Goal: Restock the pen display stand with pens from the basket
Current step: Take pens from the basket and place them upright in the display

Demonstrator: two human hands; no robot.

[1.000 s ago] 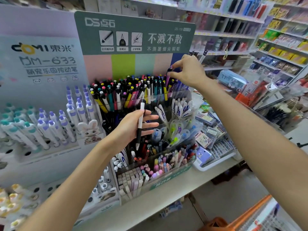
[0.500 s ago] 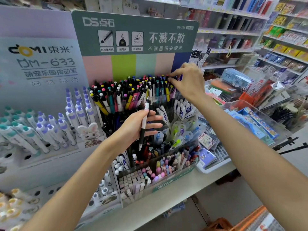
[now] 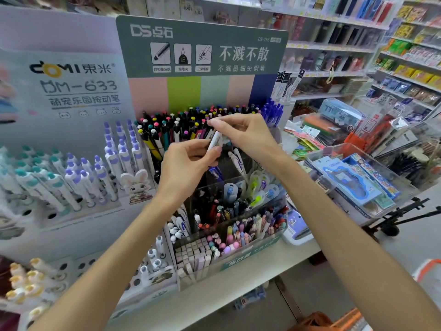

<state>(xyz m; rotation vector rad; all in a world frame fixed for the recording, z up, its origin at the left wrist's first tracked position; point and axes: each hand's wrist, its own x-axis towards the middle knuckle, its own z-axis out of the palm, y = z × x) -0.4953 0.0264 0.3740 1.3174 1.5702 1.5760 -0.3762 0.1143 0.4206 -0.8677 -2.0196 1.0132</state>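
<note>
- Your left hand and right hand both pinch one white pen, mid-frame.
- The pen stand looks nearly full.
- This pen is not in yet.

both hands, left hand and right hand, seemingly pinch one white pen
</note>
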